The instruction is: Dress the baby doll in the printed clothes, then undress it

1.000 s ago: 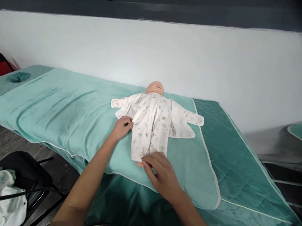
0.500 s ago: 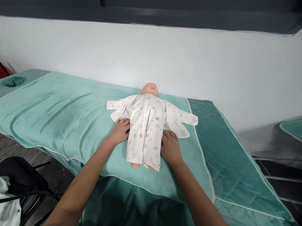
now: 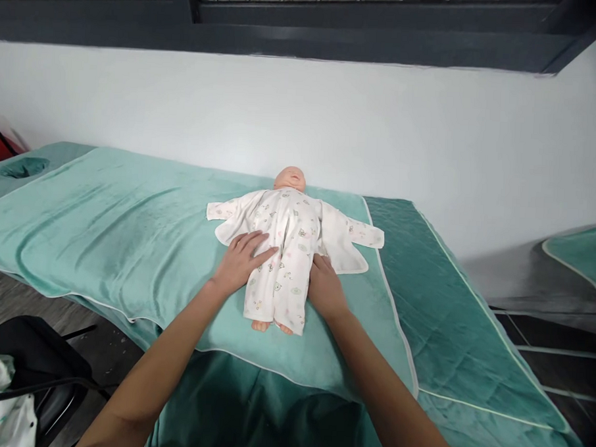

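1. Left hand point(image 3: 240, 264): fingers wide, on white printed cloth garment point(image 3: 283, 282).
2. Pink smooth-headed doll point(image 3: 291, 178): centred on pale-green plush blanket point(image 3: 129, 242); body covered, side flaps point(image 3: 340, 246) apparently left unfastened.
3. Right hand point(image 3: 325, 287): fingers narrow, at garment's right edge; grip cannot be told.

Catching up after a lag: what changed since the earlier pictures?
The right hand moved up from the hem of the pants to their side. The left hand came inward from their edge onto their front. The doll stays on its back, sleeves spread, on the blanket.
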Tool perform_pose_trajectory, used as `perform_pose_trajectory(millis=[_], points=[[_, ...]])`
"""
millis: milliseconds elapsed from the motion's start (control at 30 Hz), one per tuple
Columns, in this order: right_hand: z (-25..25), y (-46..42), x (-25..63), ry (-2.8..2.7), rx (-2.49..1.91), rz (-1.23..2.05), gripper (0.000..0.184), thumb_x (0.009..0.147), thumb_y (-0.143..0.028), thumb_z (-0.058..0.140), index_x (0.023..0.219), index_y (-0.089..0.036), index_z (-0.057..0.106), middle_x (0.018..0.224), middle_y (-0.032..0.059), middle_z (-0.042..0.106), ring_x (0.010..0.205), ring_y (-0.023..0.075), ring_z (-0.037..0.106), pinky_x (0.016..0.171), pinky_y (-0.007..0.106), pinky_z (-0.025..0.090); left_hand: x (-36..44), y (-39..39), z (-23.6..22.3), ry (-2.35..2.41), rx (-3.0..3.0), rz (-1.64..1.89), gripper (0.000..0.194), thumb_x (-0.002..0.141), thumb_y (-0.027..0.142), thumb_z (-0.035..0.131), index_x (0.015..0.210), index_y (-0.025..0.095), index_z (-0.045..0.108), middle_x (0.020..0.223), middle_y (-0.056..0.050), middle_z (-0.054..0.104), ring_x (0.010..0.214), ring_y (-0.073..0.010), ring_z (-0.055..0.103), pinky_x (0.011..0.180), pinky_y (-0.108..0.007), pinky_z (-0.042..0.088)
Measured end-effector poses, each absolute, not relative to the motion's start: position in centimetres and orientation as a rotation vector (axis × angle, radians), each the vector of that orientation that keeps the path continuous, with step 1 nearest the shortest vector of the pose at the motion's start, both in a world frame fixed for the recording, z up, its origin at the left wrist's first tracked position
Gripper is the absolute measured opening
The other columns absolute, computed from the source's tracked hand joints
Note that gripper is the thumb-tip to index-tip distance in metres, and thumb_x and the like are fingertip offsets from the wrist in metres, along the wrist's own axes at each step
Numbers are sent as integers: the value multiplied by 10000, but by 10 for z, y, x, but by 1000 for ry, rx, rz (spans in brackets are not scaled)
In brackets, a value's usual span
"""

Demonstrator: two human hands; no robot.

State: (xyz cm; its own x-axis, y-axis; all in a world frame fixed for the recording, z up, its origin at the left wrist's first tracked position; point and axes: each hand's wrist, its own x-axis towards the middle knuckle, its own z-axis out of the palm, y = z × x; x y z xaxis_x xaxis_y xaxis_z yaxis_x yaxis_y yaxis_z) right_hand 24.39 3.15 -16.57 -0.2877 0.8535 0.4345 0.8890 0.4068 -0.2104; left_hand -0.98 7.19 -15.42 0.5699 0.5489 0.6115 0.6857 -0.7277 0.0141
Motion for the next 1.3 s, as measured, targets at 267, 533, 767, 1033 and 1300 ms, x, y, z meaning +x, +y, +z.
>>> perform_pose_trajectory(millis=[267,533,767,1033,1300], points=[[-172,38,246,-2193,-1457,-31,388,954,-245,500,1322,-128,534,1171,165,619,1088,315,536,943,458,434,1,86,-142,-861,-2559,-944,360,987,203,475,1316,297,586,1462,-62,557,1430,-242,427,1110,-445,375],[-167,32,248,-2163,-1305,174,365,909,-235,530,1264,-157,568,1140,138,652,1074,304,577,902,425,471,2,89,-147,-983,-2636,-976,394,998,225,454,1376,298,538,1489,-59,525,1464,-242,368,1103,-430,387],[-167,31,248,-2132,-1366,213,262,890,-178,503,1116,-201,632,1053,95,661,1002,278,579,849,397,476,-5,85,-159,-1656,-2531,-973,306,957,197,459,1227,163,600,1255,-124,625,1166,-253,559,985,-404,456],[-167,29,248,-2117,-1390,203,286,912,-208,495,1161,-189,636,1062,100,657,1003,277,567,855,392,467,-9,73,-150,-1545,-2642,-616,136,917,238,542,909,205,673,974,-88,648,984,-262,527,827,-408,413],[-165,26,247,-2102,-1484,120,174,892,-183,486,950,-195,649,890,70,651,886,252,579,759,348,441,-8,70,-153,-1713,-2428,-606,255,951,248,480,751,204,631,830,-72,667,889,-251,548,768,-399,371]])
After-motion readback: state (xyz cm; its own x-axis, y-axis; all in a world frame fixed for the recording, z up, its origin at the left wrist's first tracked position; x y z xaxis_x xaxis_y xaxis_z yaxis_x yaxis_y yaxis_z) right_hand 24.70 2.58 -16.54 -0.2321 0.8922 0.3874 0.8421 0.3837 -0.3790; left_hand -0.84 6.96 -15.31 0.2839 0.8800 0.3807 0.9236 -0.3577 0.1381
